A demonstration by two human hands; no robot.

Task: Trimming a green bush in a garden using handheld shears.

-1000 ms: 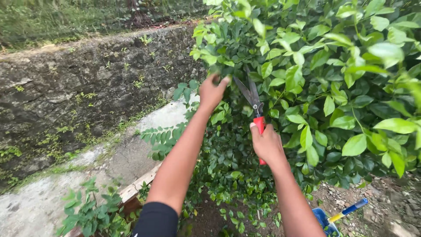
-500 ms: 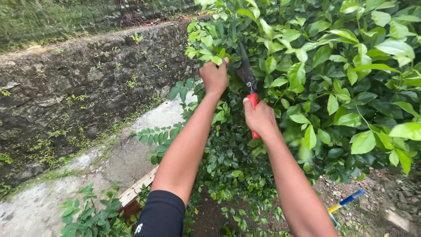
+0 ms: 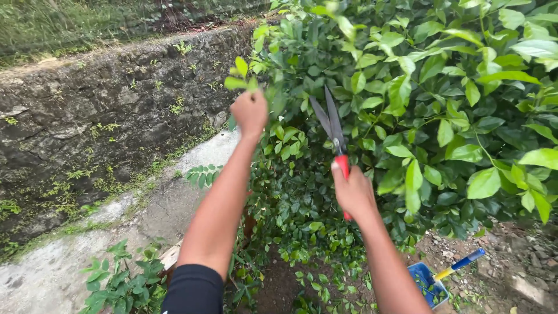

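Shears with red handles and dark steel blades (image 3: 332, 125) stand upright at about one o'clock from the middle of the view, blades parted a little and pointing into the dense bush of broad green leaves (image 3: 430, 104). The right hand (image 3: 353, 192) is clenched around the red handle below the pivot; with one hand working a tool of this kind, I judge the blades could twist off line and tear a stem rather than cut it. The left hand (image 3: 249, 111), at eleven o'clock from the blades and apart from them, is closed on a small sprig of light green leaves (image 3: 240, 75). If that hand goes back into the foliage close to the tips, its fingers could come within the bite, since leaves hide much of the blade edge. Behind, at nine o'clock, runs a mossy grey stone wall (image 3: 99, 110) over a pale concrete path (image 3: 52, 273); at five o'clock a blue plastic bin with a yellow and blue handle across it (image 3: 442, 279) sits on bare soil, where a backward step might catch it.
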